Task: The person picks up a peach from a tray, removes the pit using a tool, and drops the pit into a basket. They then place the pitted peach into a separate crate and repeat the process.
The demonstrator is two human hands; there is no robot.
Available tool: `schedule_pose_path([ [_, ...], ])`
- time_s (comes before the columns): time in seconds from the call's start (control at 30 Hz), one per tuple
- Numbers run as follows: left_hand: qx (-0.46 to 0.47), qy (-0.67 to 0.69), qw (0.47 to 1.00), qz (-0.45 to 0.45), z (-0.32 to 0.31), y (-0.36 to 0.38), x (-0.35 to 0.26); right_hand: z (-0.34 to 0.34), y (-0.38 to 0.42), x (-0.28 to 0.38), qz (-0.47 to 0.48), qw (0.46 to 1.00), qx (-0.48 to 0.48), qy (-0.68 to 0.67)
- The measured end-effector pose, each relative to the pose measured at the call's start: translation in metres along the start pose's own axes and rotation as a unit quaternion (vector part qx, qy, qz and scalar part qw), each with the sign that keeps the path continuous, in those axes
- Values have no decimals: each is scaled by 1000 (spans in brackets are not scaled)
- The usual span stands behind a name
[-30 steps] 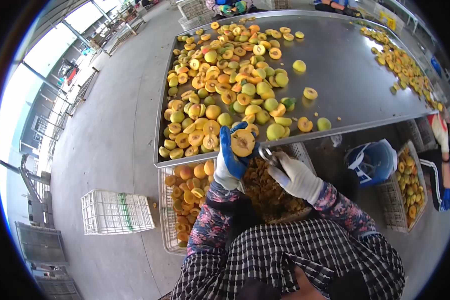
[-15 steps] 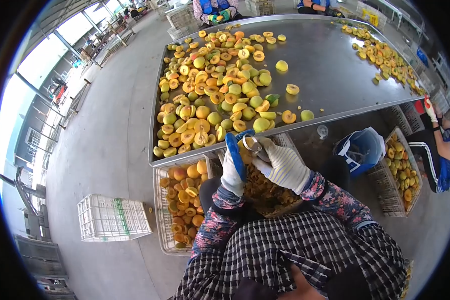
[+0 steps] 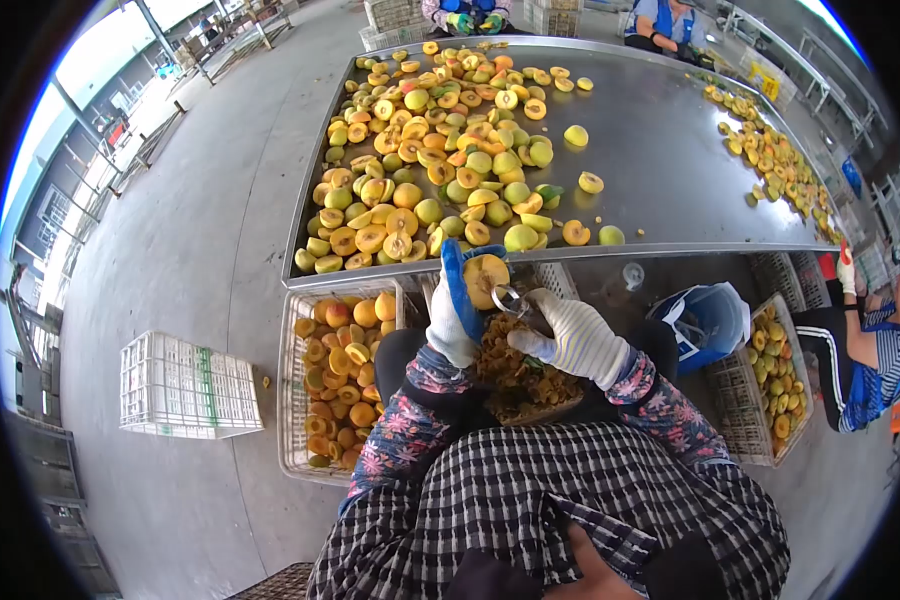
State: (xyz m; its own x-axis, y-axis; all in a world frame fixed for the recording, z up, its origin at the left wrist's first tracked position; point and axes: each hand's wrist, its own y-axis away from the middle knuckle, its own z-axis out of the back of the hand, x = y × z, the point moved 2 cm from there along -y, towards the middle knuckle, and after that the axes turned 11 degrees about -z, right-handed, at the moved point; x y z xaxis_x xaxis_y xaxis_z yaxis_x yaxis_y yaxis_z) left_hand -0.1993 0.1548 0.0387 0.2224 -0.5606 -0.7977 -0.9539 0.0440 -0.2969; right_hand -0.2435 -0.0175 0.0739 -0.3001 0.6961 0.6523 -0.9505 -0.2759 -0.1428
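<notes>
My left hand (image 3: 454, 310), in a white glove with a blue palm, holds a halved yellow fruit (image 3: 485, 281) with its cut face turned to the right. My right hand (image 3: 578, 335), in a striped white glove, is closed on a small metal tool (image 3: 510, 300) with a curved end. The tool's end is close to the lower right edge of the fruit. Beneath both hands stands a container of brown scraps (image 3: 525, 378). Halved fruit (image 3: 400, 222) lies heaped on the metal table (image 3: 660, 130) just beyond my hands.
A crate of orange fruit halves (image 3: 338, 380) stands at my left, with an upturned white crate (image 3: 188, 385) farther out. To the right are a blue bucket (image 3: 705, 325) and another fruit crate (image 3: 775, 385). Co-workers sit at the far side and right of the table.
The fruit half has come into fuller view in my left hand. My right hand and the tool sit slightly lower and farther from it. The camera view has shifted.
</notes>
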Motion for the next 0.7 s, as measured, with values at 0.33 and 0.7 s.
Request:
schedule_pose_path([
  [0.33,-46,31,996,73,-3,1,18,-21,2,-7,39,991,-103,79],
  [0.7,-87,-31,990,107,0,5,25,-23,9,-11,-41,992,39,110],
])
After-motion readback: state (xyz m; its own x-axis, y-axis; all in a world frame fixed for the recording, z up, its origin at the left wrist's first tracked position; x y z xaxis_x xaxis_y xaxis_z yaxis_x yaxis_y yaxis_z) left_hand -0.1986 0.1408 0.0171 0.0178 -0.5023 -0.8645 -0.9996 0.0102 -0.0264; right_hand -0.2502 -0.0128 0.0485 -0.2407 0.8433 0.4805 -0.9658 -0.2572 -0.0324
